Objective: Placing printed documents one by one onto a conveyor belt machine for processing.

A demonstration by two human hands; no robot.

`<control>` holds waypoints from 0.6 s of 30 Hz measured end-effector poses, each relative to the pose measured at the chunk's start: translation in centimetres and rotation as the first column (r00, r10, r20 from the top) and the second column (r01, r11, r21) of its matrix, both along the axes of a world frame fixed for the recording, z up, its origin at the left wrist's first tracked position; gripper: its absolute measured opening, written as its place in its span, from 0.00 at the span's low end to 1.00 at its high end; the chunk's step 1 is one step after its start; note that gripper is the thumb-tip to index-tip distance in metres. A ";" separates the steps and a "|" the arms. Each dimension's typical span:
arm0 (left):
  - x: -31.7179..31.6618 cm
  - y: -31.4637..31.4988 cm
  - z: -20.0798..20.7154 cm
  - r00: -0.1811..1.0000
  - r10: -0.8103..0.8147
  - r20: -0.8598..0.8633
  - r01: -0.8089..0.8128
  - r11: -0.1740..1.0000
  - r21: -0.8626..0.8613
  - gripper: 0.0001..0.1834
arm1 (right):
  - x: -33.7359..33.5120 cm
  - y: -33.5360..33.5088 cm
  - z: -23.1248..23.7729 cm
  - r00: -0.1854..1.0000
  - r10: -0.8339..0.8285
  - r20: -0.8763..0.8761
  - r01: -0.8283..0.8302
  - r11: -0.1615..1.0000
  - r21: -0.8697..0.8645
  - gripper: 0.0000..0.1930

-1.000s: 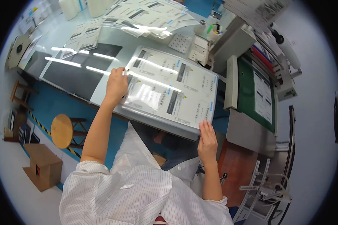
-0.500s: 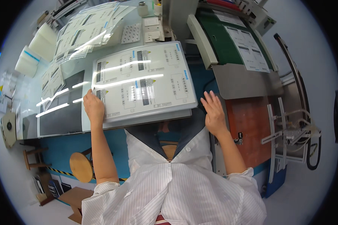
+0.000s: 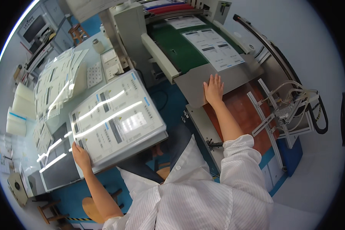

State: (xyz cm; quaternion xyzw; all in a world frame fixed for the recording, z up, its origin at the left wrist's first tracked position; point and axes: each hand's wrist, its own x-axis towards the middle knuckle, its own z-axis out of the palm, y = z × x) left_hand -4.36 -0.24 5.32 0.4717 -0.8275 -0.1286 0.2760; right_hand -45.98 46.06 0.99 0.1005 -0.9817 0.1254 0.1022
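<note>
My left hand (image 3: 81,157) lies against the near left edge of a thick stack of glossy printed sheets (image 3: 120,119), its fingers stretched along the edge. The sheets carry black diagrams, blue marks and yellow triangles. To the right, my right hand (image 3: 214,90) is open, fingers extended and holding nothing. It is over a grey metal plate (image 3: 191,86) at the end of a green conveyor belt (image 3: 170,48). A white printed sheet (image 3: 214,50) lies on the belt, its near end reaching onto the plate.
More clear printed sheets (image 3: 55,78) are piled on the glass-topped table at the left, near white rolls (image 3: 23,101). An orange-brown panel (image 3: 237,126) lies beyond the plate, beside a metal frame with tubes (image 3: 291,111). A stool (image 3: 94,209) stands under the table.
The view has turned to the right. My right hand has gone from beside the sheet stack to over the metal plate. The left hand remains at the stack's edge.
</note>
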 end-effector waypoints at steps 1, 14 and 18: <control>0.2 -0.2 -0.2 1.000 0.001 0.013 -0.001 1.000 -0.014 0.21 | -0.8 0.2 0.0 1.000 -0.019 -0.011 0.019 1.000 -0.010 0.31; -1.1 0.4 0.4 0.996 0.071 0.055 -0.073 0.997 0.033 0.20 | -7.8 1.7 -0.2 0.981 -0.187 -0.047 0.190 0.980 0.064 0.29; -1.1 0.7 0.8 0.997 0.067 0.030 -0.068 0.997 0.033 0.21 | -8.6 1.8 0.0 0.977 -0.209 -0.037 0.212 0.972 0.106 0.29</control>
